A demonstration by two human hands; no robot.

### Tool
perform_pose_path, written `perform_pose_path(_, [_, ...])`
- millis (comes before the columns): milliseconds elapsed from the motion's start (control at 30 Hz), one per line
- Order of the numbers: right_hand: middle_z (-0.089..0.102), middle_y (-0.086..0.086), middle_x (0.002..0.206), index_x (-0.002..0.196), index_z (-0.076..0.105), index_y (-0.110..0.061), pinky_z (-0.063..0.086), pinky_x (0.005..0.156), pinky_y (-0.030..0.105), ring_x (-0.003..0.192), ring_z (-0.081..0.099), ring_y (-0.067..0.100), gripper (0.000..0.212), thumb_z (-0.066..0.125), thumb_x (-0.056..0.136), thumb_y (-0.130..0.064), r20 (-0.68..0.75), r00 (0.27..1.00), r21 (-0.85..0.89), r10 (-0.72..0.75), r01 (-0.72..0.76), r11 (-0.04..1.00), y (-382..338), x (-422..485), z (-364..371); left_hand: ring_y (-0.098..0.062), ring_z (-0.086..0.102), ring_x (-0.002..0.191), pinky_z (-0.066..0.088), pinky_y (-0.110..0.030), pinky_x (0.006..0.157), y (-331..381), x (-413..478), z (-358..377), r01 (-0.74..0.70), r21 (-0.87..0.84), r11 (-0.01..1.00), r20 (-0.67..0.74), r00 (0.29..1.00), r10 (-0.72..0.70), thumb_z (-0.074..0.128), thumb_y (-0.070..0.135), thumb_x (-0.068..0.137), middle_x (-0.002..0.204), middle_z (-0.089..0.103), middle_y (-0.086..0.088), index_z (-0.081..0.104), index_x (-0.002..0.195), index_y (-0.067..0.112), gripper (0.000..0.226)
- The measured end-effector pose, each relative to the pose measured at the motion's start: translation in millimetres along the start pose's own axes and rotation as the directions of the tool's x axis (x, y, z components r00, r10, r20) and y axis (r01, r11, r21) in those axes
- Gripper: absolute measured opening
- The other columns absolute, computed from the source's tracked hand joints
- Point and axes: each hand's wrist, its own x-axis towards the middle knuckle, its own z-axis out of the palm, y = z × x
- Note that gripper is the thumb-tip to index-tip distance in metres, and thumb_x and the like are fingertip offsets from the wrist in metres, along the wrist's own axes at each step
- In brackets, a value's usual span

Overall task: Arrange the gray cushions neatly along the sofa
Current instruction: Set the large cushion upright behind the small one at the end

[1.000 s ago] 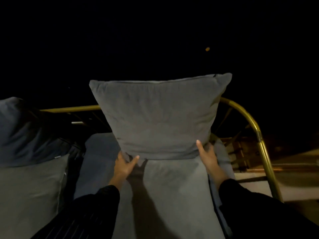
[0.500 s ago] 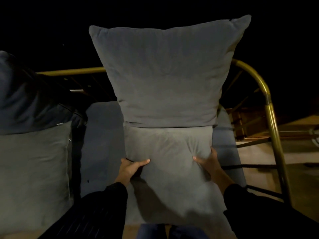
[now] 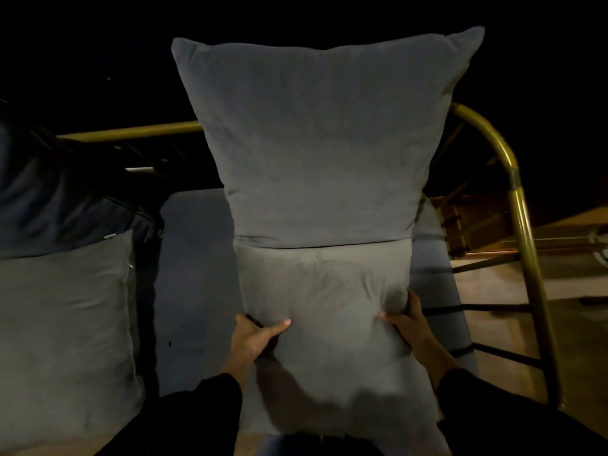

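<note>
A gray back cushion [image 3: 322, 143] stands upright against the sofa's brass rail. Below it a gray seat cushion [image 3: 325, 324] lies flat on the blue sofa seat [image 3: 194, 274]. My left hand [image 3: 255, 335] grips the seat cushion's left side, thumb on top. On the cushion's right side my right hand [image 3: 406, 320] pinches the fabric, which bunches between the hands. Another gray cushion [image 3: 62, 340] lies at the left, with a darker one [image 3: 49, 199] behind it.
A curved brass tube frame [image 3: 523, 225] runs along the sofa's back and right end. Beyond it lies a wooden floor [image 3: 513, 291] with dark crossbars. The background is black.
Both hands left the upright cushion's lower corners and came down to grip the seat cushion's sides. The view moved closer and lower.
</note>
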Motion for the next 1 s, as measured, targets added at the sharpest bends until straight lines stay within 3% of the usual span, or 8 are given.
perform_pose_path(133, [0.053, 0.010, 0.134, 0.144, 0.036, -0.022, 0.050, 0.100, 0.049, 0.125, 0.053, 0.037, 0.111, 0.088, 0.047, -0.031, -0.020, 0.999, -0.325, 0.045, -0.049, 0.945, 4, 72, 4, -0.038, 0.044, 0.140, 0.038, -0.046, 0.116, 15, 18, 14, 0.017, 0.102, 0.995, 0.004, 1.000, -0.017, 0.089, 0.059, 0.041, 0.151, 0.046, -0.019, 0.039, 0.147, 0.001, 0.131])
perform_pose_path(267, [0.055, 0.021, 0.134, 0.135, 0.049, 0.000, 0.048, 0.097, 0.048, 0.124, 0.053, 0.040, 0.075, 0.077, 0.066, -0.012, -0.025, 0.998, -0.390, 0.065, -0.070, 0.918, -69, 77, 13, -0.037, 0.046, 0.137, 0.040, -0.049, 0.114, 52, 37, -4, -0.084, 0.037, 0.996, -0.057, 0.995, 0.086, 0.094, 0.035, 0.042, 0.149, 0.047, -0.015, 0.038, 0.146, 0.005, 0.121])
perform_pose_path(367, [0.044, 0.013, 0.145, 0.147, 0.029, -0.011, 0.050, 0.096, 0.046, 0.131, 0.047, 0.035, 0.112, 0.087, 0.052, -0.007, -0.077, 0.989, -0.114, -0.125, 0.116, 0.987, -136, 66, 12, -0.033, 0.034, 0.147, 0.032, -0.048, 0.120, 112, 42, -32, -0.288, -0.035, 0.957, -0.159, 0.947, 0.279, 0.092, 0.025, 0.063, 0.161, 0.031, -0.016, 0.020, 0.158, 0.009, 0.120])
perform_pose_path(533, [0.032, 0.006, 0.157, 0.155, 0.008, -0.019, 0.037, 0.110, 0.039, 0.142, 0.034, 0.028, 0.115, 0.077, 0.068, 0.010, -0.010, 0.951, 0.076, -0.309, 0.309, 0.948, -231, 50, 2, -0.030, 0.026, 0.151, 0.031, -0.046, 0.120, 215, 47, -75, -0.405, -0.295, 0.865, -0.089, 0.913, 0.397, 0.084, 0.006, 0.077, 0.166, 0.020, -0.010, 0.000, 0.160, 0.018, 0.119])
perform_pose_path(700, [0.050, 0.002, 0.142, 0.148, 0.029, -0.021, 0.045, 0.095, 0.037, 0.125, 0.050, 0.023, 0.101, 0.078, 0.065, 0.009, 0.078, 0.951, 0.174, -0.300, 0.283, 0.943, -241, 45, 9, -0.034, 0.050, 0.135, 0.043, -0.061, 0.107, 256, 36, -78, -0.283, -0.516, 0.809, 0.093, 0.920, 0.381, 0.088, 0.006, 0.065, 0.140, 0.055, -0.002, 0.035, 0.146, 0.023, 0.098])
perform_pose_path(767, [0.053, 0.000, 0.138, 0.148, 0.031, -0.025, 0.047, 0.094, 0.037, 0.122, 0.052, 0.023, 0.099, 0.079, 0.067, 0.006, 0.056, 0.944, 0.242, -0.324, 0.302, 0.922, -238, 40, 15, -0.030, 0.053, 0.131, 0.044, -0.060, 0.106, 254, 31, -73, -0.309, -0.545, 0.779, 0.071, 0.909, 0.410, 0.091, 0.011, 0.057, 0.133, 0.058, 0.004, 0.042, 0.136, 0.027, 0.094])
perform_pose_path(900, [0.054, -0.001, 0.140, 0.147, 0.034, -0.027, 0.046, 0.105, 0.039, 0.124, 0.055, 0.019, 0.097, 0.079, 0.067, 0.005, 0.074, 0.901, 0.323, -0.428, 0.384, 0.865, -246, 38, 19, -0.022, 0.056, 0.122, 0.050, -0.044, 0.103, 249, 26, -75, -0.417, -0.635, 0.650, -0.044, 0.860, 0.508, 0.078, -0.008, 0.075, 0.121, 0.061, 0.010, 0.044, 0.135, 0.026, 0.077])
perform_pose_path(1000, [0.054, -0.003, 0.142, 0.148, 0.033, -0.025, 0.046, 0.105, 0.037, 0.126, 0.055, 0.017, 0.100, 0.081, 0.065, 0.004, 0.093, 0.860, 0.344, -0.501, 0.445, 0.827, -258, 38, 24, -0.022, 0.055, 0.126, 0.049, -0.045, 0.105, 261, 28, -88, -0.484, -0.639, 0.598, -0.109, 0.827, 0.552, 0.081, -0.006, 0.073, 0.134, 0.060, 0.005, 0.043, 0.137, 0.026, 0.081])
